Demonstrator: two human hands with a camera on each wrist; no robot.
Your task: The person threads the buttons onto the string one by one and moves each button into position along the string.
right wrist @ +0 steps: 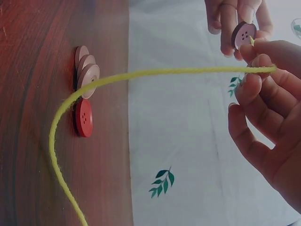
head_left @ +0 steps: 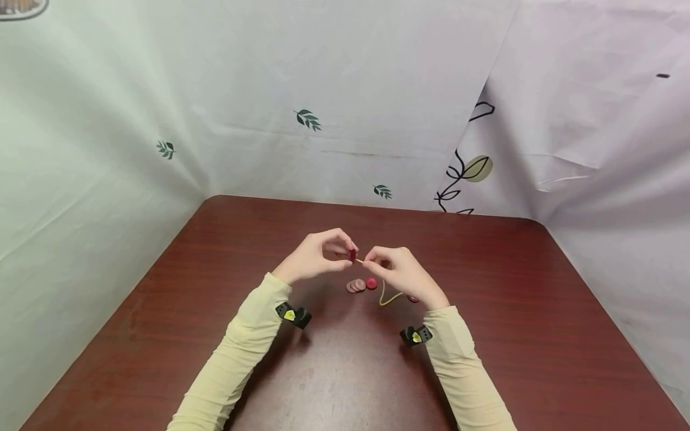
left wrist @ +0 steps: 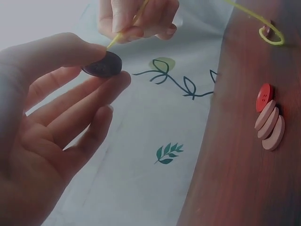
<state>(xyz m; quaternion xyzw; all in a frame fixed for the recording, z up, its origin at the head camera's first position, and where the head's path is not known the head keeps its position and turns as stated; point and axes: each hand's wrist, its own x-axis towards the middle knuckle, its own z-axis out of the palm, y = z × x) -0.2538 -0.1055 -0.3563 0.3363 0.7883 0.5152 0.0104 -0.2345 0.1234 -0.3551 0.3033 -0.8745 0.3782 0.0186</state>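
Note:
Between thumb and fingers, my left hand point(head_left: 312, 257) pinches a dark red button point(head_left: 353, 255) raised above the table. In the right wrist view that button point(right wrist: 244, 36) shows several small holes in its face. My right hand point(head_left: 401, 272) pinches a yellow cord point(left wrist: 136, 20) near its end, and the tip points at the button's face. Whether the tip has entered a hole I cannot tell. The rest of the cord point(right wrist: 155, 71) trails from the right hand down to the table. Below the hands lie a red button point(head_left: 371, 283) and several overlapping pinkish buttons point(head_left: 356, 285).
Another dark button point(head_left: 413, 299) lies by the cord under the right hand, mostly hidden. The brown wooden table point(head_left: 259, 221) meets pale cloth walls point(head_left: 242, 90) with leaf prints at its back and sides. Each wrist wears a black camera strap.

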